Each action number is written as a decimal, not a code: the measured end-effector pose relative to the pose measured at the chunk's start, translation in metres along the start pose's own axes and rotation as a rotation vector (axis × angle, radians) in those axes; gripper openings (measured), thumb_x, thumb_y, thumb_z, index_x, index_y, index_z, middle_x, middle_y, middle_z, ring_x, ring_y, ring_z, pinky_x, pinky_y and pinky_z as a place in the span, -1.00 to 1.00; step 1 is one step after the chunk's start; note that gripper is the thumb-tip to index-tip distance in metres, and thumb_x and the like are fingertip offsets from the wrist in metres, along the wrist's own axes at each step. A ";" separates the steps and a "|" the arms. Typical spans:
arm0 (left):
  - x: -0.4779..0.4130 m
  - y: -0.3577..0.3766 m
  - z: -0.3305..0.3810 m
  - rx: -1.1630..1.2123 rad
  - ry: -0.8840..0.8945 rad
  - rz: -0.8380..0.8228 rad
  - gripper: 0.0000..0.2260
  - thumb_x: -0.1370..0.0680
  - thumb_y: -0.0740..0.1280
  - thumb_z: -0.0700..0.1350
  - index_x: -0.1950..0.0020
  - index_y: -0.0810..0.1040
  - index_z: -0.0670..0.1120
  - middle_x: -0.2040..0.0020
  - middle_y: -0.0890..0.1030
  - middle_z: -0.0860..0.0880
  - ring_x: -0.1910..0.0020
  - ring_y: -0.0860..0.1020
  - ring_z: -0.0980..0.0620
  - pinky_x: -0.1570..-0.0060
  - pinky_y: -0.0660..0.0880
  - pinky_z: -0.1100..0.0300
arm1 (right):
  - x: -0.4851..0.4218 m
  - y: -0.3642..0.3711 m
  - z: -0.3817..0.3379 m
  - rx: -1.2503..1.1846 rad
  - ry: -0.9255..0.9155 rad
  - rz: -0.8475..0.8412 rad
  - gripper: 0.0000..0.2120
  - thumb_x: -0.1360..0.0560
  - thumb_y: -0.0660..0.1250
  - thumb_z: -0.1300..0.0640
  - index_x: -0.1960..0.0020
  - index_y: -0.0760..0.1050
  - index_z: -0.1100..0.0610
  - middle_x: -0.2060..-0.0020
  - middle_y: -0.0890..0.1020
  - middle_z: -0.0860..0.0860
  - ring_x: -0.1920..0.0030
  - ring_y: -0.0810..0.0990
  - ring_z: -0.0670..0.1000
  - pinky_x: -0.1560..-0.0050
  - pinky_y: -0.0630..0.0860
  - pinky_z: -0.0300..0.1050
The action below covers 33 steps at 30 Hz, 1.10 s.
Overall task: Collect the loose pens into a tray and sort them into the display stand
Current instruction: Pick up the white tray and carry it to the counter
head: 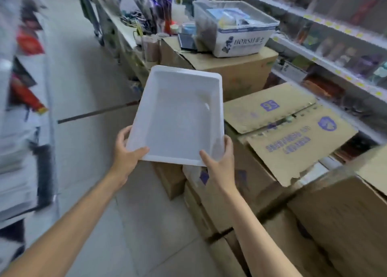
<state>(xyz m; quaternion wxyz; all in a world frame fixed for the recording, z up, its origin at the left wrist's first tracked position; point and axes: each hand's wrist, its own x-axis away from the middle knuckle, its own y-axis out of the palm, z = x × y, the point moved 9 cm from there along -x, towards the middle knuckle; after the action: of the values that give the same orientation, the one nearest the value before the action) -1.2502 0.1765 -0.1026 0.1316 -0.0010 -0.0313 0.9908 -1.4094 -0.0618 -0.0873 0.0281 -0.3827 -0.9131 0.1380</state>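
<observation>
1. Two bare forearms reach up from the bottom edge over the tiled floor of a shop aisle.
2. The left hand grips the near left corner of the tray. Its thumb lies over the near rim and the rest of the hand wraps the side.
3. The right hand holds the near right corner the same way, thumb on the rim and fingers curled up round the side wall. So both sets of fingers are grasping the tray, and neither is free.
4. The tray is held in the air, tipped slightly away, above the floor and the edge of the boxes. It is white, shallow, rectangular and empty, with no pens in it yet.
5. It looks like thin moulded plastic, so probably light and fairly stiff, with a smooth, perhaps slippery surface. The rolled rim seems the best hold. Keeping it level would likely matter once pens are rolling in it.
6. Beside and beyond it on the right lie cardboard boxes with open flaps.
7. Further off, another box carries a clear plastic bin holding blurred items.
8. At the far left a long desk carries what may be pens standing upright, but it is too blurred to tell whether that is the display stand.
9. Stocked shelves run along the right.
</observation>
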 end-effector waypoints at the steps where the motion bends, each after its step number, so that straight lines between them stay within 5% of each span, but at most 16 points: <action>1: -0.011 -0.027 -0.009 -0.021 -0.012 0.034 -0.27 -0.24 0.46 -0.13 -0.41 0.39 -0.10 -0.29 0.51 -0.04 -0.21 0.50 0.03 0.09 0.48 0.39 | -0.003 0.032 -0.001 0.006 0.007 -0.034 -0.32 -0.42 0.52 0.08 -0.42 0.23 0.01 -0.28 0.43 -0.06 -0.29 0.44 -0.05 -0.30 0.50 0.01; 4: -0.040 -0.097 -0.035 -0.048 -0.074 0.112 -0.30 -0.26 0.44 -0.11 -0.39 0.37 -0.01 -0.27 0.49 -0.02 -0.21 0.48 0.01 -0.03 0.46 0.27 | -0.014 0.118 -0.003 0.017 0.015 -0.113 -0.27 -0.40 0.52 0.01 -0.44 0.22 0.02 -0.30 0.44 -0.04 -0.31 0.45 -0.01 -0.27 0.52 0.13; 11: -0.139 -0.201 -0.082 -0.022 -0.157 0.246 -0.39 -0.51 0.41 -0.35 -0.50 0.27 -0.07 -0.29 0.45 0.01 -0.22 0.47 0.03 -0.02 0.43 0.34 | -0.089 0.287 -0.006 0.074 0.011 -0.295 -0.29 -0.43 0.52 0.07 -0.45 0.23 0.09 -0.32 0.45 0.01 -0.33 0.44 0.02 -0.34 0.43 0.14; 15: -0.236 -0.244 -0.096 -0.018 -0.161 0.305 -0.40 -0.51 0.40 -0.37 -0.47 0.28 -0.04 -0.21 0.48 0.08 -0.07 0.50 0.30 -0.10 0.43 0.37 | -0.163 0.383 -0.009 0.025 0.018 -0.375 -0.25 -0.47 0.48 0.11 -0.53 0.16 0.09 -0.39 0.36 -0.11 -0.36 0.34 -0.13 -0.41 0.30 -0.14; 20: -0.385 -0.291 -0.096 -0.040 -0.183 0.370 -0.41 -0.51 0.39 -0.36 -0.45 0.30 0.01 -0.24 0.49 -0.01 -0.22 0.49 -0.01 -0.19 0.41 0.15 | -0.287 0.506 -0.038 0.038 -0.016 -0.439 -0.19 -0.49 0.46 0.11 -0.58 0.06 0.13 -0.53 0.21 -0.01 -0.49 0.16 -0.13 -0.47 0.10 -0.23; 24: -0.500 -0.324 -0.080 -0.047 -0.185 0.422 -0.43 -0.52 0.37 -0.36 -0.43 0.29 0.02 -0.20 0.49 0.01 -0.20 0.49 -0.02 -0.23 0.42 0.10 | -0.383 0.595 -0.078 0.048 -0.050 -0.481 -0.18 -0.48 0.47 0.08 -0.57 0.08 0.12 -0.52 0.25 0.01 -0.51 0.21 -0.03 -0.52 0.19 0.01; 33: -0.783 -0.383 -0.090 -0.078 -0.184 0.382 -0.32 -0.43 0.41 -0.20 -0.52 0.26 -0.05 -0.26 0.43 0.00 -0.20 0.45 0.00 -0.08 0.40 0.23 | -0.584 0.770 -0.117 0.053 -0.040 -0.437 -0.22 -0.50 0.45 0.12 -0.57 0.09 0.13 -0.45 0.28 -0.09 -0.41 0.23 -0.18 -0.40 0.17 -0.26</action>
<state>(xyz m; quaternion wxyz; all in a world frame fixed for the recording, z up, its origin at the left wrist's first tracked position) -0.3933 0.3472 -0.1733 -0.0621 0.0787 -0.0807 0.9917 -0.4473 0.0677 -0.1543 0.0491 -0.1721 -0.9707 0.1602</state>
